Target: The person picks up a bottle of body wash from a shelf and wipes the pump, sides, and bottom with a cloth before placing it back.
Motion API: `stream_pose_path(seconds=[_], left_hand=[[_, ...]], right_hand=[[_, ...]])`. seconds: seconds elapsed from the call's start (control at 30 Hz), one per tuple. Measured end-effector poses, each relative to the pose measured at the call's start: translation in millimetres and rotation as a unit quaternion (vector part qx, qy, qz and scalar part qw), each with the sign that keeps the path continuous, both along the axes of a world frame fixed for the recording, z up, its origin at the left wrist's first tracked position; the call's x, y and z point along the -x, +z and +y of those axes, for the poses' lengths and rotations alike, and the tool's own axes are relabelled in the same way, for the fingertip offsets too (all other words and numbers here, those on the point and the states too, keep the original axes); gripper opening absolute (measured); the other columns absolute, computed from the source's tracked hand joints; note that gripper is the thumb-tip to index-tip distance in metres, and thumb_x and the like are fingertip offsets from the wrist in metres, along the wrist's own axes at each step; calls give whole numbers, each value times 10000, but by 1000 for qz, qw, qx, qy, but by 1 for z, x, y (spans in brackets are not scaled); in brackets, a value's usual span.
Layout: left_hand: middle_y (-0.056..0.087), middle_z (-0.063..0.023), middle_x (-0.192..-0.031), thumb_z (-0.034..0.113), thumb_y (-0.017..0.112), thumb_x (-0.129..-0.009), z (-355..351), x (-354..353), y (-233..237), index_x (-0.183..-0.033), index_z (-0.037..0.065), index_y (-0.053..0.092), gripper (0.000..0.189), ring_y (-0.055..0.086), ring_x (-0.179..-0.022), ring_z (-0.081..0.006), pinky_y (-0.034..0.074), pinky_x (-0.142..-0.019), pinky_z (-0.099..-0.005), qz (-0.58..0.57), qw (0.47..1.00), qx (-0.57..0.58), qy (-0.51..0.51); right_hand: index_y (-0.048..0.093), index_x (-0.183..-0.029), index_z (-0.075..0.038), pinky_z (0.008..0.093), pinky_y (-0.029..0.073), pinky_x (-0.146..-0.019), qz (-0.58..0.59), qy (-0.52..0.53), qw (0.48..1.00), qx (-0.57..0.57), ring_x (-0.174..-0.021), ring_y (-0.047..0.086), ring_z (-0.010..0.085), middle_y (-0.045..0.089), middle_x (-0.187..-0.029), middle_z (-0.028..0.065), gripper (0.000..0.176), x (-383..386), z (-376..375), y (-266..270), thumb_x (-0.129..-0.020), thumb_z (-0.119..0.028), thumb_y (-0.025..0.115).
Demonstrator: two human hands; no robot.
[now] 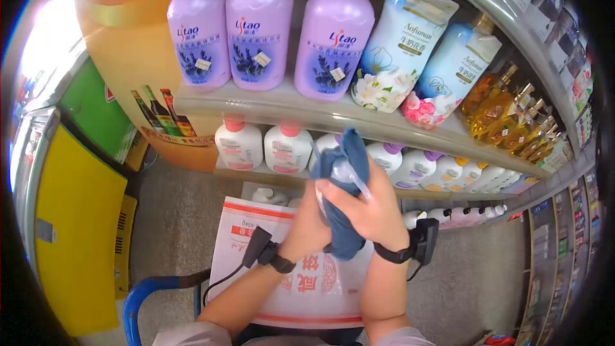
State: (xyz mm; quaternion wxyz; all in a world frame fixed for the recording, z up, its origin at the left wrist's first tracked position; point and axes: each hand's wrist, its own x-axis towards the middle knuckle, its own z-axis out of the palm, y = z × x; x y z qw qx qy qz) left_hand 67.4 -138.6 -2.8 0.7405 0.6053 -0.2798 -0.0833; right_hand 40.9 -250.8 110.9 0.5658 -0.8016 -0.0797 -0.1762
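Cloth [349,234], blue and bunched up, is in the middle of the scene between both hands, around a pale bottle [343,171]; only the bottle's top and a clear spout show, and blur hides the rest of its shape.

At the far left, a yellow cabinet [70,230] runs into the dark edge of the lens, and an orange panel [122,57] stands beyond it. Near left, a blue rail [131,307] is cut off at the bottom. The left hand [312,221] is closed against the left side of the bundle, its fingers mostly hidden. Below, the forearms cover much of a white and red box [240,253]. The right hand [368,211] grips the bundle from the right, thumb across the front, other fingers out of sight.

Beyond, on the upper shelf [269,110], stand three lilac bottles [259,32], their pumps partly cut off at the top; right of them come two blue-and-white bottles [403,45], then amber bottles [506,118], overlapping. The cloth and hands block part of the white bottles [288,148] underneath. Goods on the far-right shelving [544,250] are too small to identify.
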Motion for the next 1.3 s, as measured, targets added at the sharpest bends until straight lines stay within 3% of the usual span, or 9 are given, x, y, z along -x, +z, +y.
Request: stream_pose_path(seconds=[0.23,0.37,0.67,0.9,0.93,1.07,1.17,1.2,1.3], left_hand=[[627,-111,-1237,98,788,-683,23,-21,-20,-1356,1,495,740,570,-1185,-202,448,-1021,-352,71,979,-77,-177],[700,-165,-1127,194,831,-727,1,-10,-23,-1338,-6,498,723,680,-1059,-248,521,-912,-373,75,996,-53,-9],[689,-243,-970,50,681,-822,-12,12,-10,-1225,-10,433,477,691,-880,-422,541,-751,-441,-45,975,-106,188],[660,-231,-850,20,667,-810,-5,13,-17,-1268,-11,407,528,662,-719,-373,510,-631,-437,-31,971,-170,168],[656,-240,-884,23,679,-807,-5,12,-15,-1282,-9,402,551,663,-751,-376,512,-652,-439,-29,972,-165,166],[627,-281,-1071,51,745,-787,-5,10,-12,-1322,6,394,642,645,-969,-433,504,-778,-480,-41,977,-131,165],[625,-284,-1105,65,765,-780,-4,5,-26,-1327,17,402,658,610,-1042,-475,495,-820,-496,-13,980,-147,136],[622,-291,-1118,63,773,-770,-3,4,-27,-1353,31,398,693,608,-1019,-486,501,-817,-486,-3,977,-172,124],[629,-292,-1114,46,735,-786,0,3,-19,-1380,34,393,685,620,-1001,-479,502,-815,-488,-64,980,-167,85]], right_hand=[[611,-1180,26,313,486,-899,43,231,972,-14,-982,621,136,686,-1062,81,438,7,-43,-8,-821,-145,795],[620,-1103,50,310,507,-774,163,38,974,-154,-852,612,132,690,-952,84,394,0,-34,-10,-865,-225,770],[640,-976,36,456,478,-759,-58,-141,986,67,-874,596,450,637,-932,242,379,-14,-6,-18,-925,-336,685],[542,-647,18,471,429,-553,-106,-314,928,171,-592,556,411,560,-656,203,487,-11,4,-15,-815,-356,805],[631,-742,46,341,437,-563,-113,-328,924,159,-532,541,220,618,-649,162,319,-8,7,-12,-773,-180,854],[368,-589,1,359,276,-453,-213,-375,899,80,-512,248,210,355,-551,145,546,-10,-4,-21,-746,-142,871],[681,-837,37,285,474,-650,-267,-366,887,-92,-628,593,192,658,-718,150,146,-2,-4,-2,-848,-78,770],[704,-1085,29,317,502,-833,-216,-332,916,-59,-887,693,293,719,-1007,190,217,10,-11,-2,-895,-77,705],[682,-1079,42,390,498,-881,-207,-262,935,117,-1003,657,373,673,-1113,227,229,9,-13,5,-891,-89,687]])
